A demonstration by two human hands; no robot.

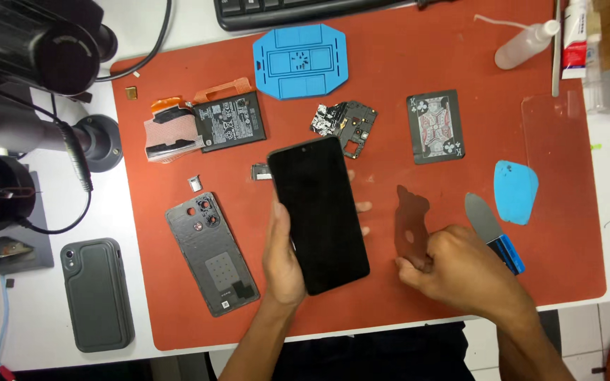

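Head view, reading from the mat's left edge: I see a grey phone case (97,294) lying off the orange mat (566,282) on the white tabletop, then a removed back cover (211,252) flat near the mat's lower-left corner, with a battery (229,121) above it, parts seemingly laid apart so each stays findable. My left hand (282,254) wraps the black phone (319,212) from below, fingers curled around its edges, holding it screen-up over the mat's middle. My right hand (453,271) pinches a thin translucent pick (411,226) by its lower end. A metal pry tool (492,231) and blue pick (515,192) lie toward the right edge.
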